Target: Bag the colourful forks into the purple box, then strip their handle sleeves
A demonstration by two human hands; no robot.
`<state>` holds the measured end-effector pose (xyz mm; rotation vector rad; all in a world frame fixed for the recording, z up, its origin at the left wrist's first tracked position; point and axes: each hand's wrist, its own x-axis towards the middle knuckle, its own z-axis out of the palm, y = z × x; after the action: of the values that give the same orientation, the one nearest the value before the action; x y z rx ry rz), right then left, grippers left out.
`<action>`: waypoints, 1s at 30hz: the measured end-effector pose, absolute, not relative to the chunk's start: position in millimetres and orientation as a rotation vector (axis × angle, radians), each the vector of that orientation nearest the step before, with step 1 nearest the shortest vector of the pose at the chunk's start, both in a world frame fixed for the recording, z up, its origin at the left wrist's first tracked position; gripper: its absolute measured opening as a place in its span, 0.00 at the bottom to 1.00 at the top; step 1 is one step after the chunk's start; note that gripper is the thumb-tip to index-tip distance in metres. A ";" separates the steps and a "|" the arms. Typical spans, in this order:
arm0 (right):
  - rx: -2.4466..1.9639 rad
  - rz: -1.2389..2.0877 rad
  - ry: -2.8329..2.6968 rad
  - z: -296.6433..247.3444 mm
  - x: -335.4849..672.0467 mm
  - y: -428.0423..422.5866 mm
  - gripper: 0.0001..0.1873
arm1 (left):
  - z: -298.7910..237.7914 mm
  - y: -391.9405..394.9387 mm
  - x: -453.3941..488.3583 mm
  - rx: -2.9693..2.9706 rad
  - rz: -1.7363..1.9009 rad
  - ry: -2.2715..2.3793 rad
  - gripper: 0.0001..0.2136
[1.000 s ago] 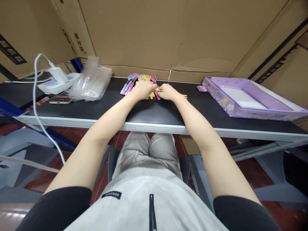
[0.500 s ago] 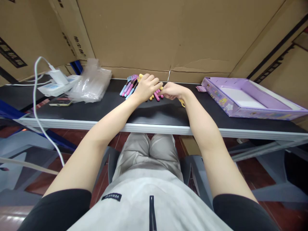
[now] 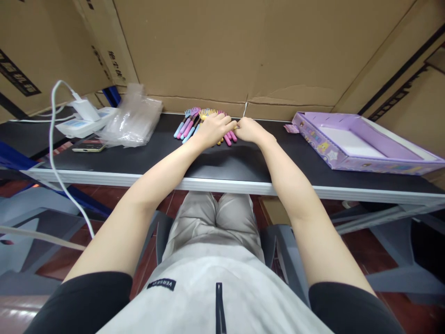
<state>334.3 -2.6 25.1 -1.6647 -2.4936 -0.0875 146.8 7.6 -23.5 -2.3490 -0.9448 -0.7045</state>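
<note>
A row of small plastic forks (image 3: pixel 189 121) with blue, pink, purple and yellow handles lies on the black table (image 3: pixel 139 155) near the cardboard wall. My left hand (image 3: pixel 212 130) rests over the right part of the row, fingers curled down on the forks. My right hand (image 3: pixel 247 130) sits just to its right, fingertips pressed against the pink handles (image 3: pixel 230 137) at the row's end. The two hands nearly touch. What lies under the palms is hidden.
A purple cardboard box tray (image 3: pixel 361 141) lies at the right. A pile of clear plastic bags (image 3: pixel 132 120), a white charger with cable (image 3: pixel 81 109), a white device (image 3: pixel 83 125) and a phone (image 3: pixel 86 146) sit at the left. Cardboard walls (image 3: pixel 243 51) stand behind.
My right hand has moved left and away from me, up to the row of forks. The yellow fork seen by my right wrist is no longer visible. My left hand shifted slightly over the forks.
</note>
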 end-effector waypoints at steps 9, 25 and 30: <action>-1.618 -0.391 -2.502 22.5 328.3 0.3 0.23 | -12.5 -3.0 143.7 -2.416 -0.560 -1.236 0.16; -1.575 -0.474 -2.574 24.3 322.6 -10.6 0.23 | -2.1 -5.9 142.7 -2.993 -0.922 -1.594 0.12; -1.601 -0.244 -2.556 18.3 329.5 -2.5 0.19 | -12.3 -0.3 134.5 -2.594 -0.821 -1.403 0.10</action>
<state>329.5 -2.5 18.3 -1.6010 -2.5555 -0.2436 134.5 -0.3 -12.3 -2.5942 -1.4035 -0.8213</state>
